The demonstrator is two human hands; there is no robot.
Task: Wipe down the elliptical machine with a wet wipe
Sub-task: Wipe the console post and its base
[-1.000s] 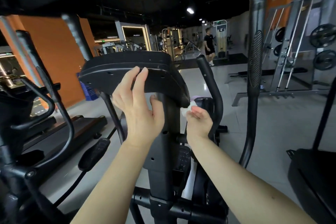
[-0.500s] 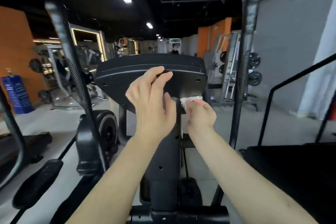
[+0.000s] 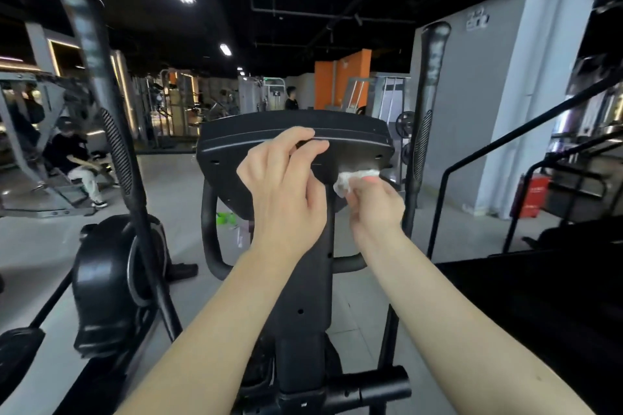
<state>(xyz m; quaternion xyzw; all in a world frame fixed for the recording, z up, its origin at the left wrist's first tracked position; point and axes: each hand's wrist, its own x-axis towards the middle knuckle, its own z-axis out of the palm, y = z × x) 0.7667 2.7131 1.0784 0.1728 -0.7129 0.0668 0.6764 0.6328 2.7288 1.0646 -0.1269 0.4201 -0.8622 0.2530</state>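
Item: wet wipe (image 3: 354,178), white, bunched, pinched in the right hand (image 3: 376,204) and pressed to the lower right back of the elliptical machine's console (image 3: 350,141).
Console: black, long axis 9-to-3, at 12 o'clock from both hands.
Left hand (image 3: 283,185): at 9 o'clock of the wipe, fingers laid on the console seam, grasping nothing.
Next stroke, by judgement: along that axis, right hand nearer.
Outward: centre post (image 3: 303,280); left handle (image 3: 116,148); right handle (image 3: 423,141).

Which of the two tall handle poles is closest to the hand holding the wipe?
The right-side pole, just beyond the right hand pinching the white wipe; the left-side pole stands well away, past the left hand.
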